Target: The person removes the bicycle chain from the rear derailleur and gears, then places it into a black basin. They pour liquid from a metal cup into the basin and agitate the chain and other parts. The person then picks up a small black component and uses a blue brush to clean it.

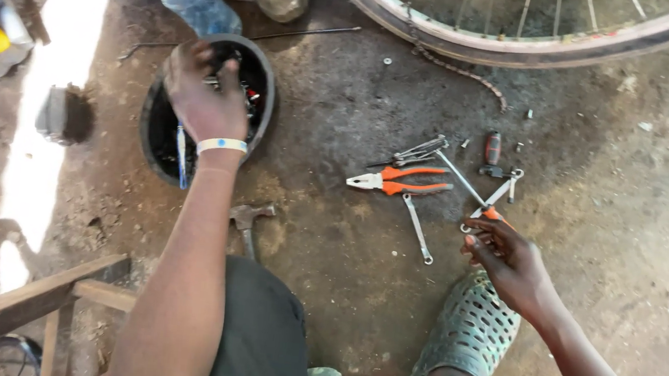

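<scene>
L hand (200, 93) reached into black tub (266, 95) of small parts, fingers curled, grip contents not discernible. Orange-handled pliers (392, 181) lay on dirt floor (329, 245). R hand (511, 262) pinched orange-tipped tool (490, 201) at near end; judged stiff, light steel; long axis ran away, slightly left

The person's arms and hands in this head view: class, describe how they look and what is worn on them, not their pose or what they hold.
Both arms are bare, with no sleeves in view and no gloves. The left hand has a pale wristband with a light blue patch around the wrist. The right hand shows no band, watch or ring.
</scene>
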